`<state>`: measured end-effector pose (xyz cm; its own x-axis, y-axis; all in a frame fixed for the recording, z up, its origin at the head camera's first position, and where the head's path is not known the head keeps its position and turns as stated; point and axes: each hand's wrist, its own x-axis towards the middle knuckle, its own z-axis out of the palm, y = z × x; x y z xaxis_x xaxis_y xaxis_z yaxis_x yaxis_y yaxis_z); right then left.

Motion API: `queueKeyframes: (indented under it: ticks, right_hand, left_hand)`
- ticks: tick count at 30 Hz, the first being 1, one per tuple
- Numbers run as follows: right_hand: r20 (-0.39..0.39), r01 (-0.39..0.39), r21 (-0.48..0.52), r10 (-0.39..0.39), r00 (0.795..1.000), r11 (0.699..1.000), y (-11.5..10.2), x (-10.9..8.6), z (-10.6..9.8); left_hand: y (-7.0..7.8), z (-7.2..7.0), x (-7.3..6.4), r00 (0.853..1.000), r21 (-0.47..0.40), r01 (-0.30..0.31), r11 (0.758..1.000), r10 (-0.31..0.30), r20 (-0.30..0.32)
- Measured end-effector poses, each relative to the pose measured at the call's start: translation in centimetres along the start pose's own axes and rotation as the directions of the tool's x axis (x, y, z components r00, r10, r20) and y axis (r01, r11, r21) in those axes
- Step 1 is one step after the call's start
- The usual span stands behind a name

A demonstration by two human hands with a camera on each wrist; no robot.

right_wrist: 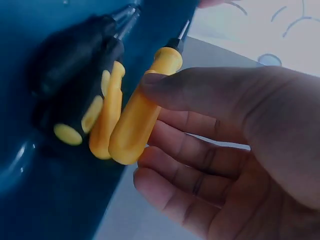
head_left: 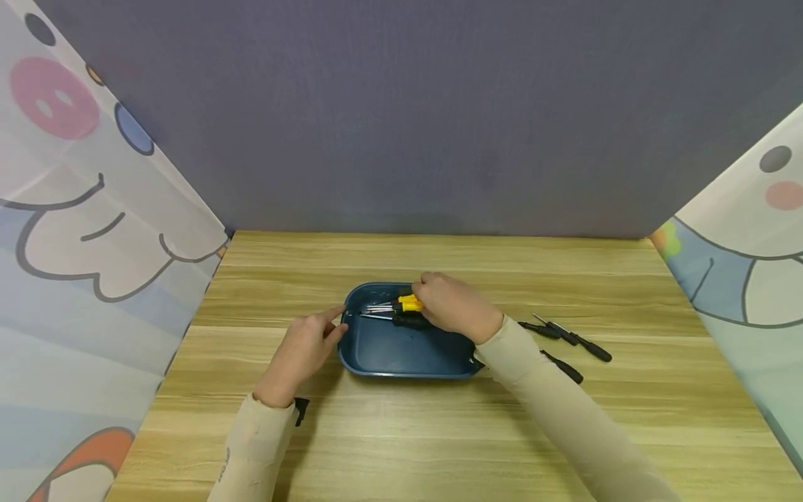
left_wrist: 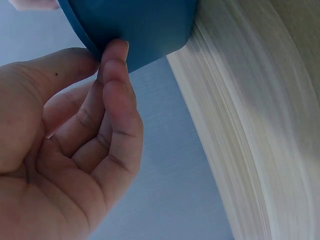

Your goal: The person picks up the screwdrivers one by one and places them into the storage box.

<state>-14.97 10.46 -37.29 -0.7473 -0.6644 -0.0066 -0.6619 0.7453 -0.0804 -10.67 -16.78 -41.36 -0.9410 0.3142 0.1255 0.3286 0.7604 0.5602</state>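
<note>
A blue plastic tray (head_left: 395,352) sits on the wooden table, its long side running left to right. At the tray's left end, my left hand (head_left: 301,348) pinches the rim between thumb and fingers. Over the tray's back right part, my right hand (head_left: 454,305) grips a yellow-handled screwdriver (right_wrist: 134,125) by its handle. Beside that handle in the right wrist view is another yellow handle (right_wrist: 106,117). A black-and-yellow-handled screwdriver (right_wrist: 82,105) and a black-handled screwdriver (right_wrist: 70,55) lie in the tray, shafts toward its left end.
Right of the tray, several black-handled screwdrivers lie on the table (head_left: 401,432), among them one at the far right (head_left: 592,346) and one nearer the front (head_left: 562,366). A grey wall (head_left: 439,125) stands behind, with printed cartoon panels at both sides.
</note>
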Motion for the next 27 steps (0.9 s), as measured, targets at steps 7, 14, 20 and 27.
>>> queueKeyframes:
  ticks: [7,14,20,27]
  right_hand:
    - [0.1,-0.05,0.04,0.046,0.994,0.998,-0.7,1.1,0.8]
    - [0.108,-0.069,0.026,0.066,0.992,0.997,-1.0,1.2,1.6]
    - [0.096,-0.081,0.036,0.077,0.992,0.996,-1.1,1.1,1.7]
    - [0.093,-0.083,0.045,0.078,0.993,0.996,-1.2,0.7,1.2]
  left_hand:
    - [0.0,0.0,0.2,1.0,0.013,-0.02,1.0,0.02,-0.01]
    - [0.0,0.0,0.2,1.0,0.012,-0.023,1.0,0.023,-0.003]
    - [-0.1,0.1,0.1,1.0,0.015,-0.018,1.0,0.018,-0.003]
    - [-0.2,0.1,0.0,1.0,0.019,-0.017,1.0,0.017,-0.01]
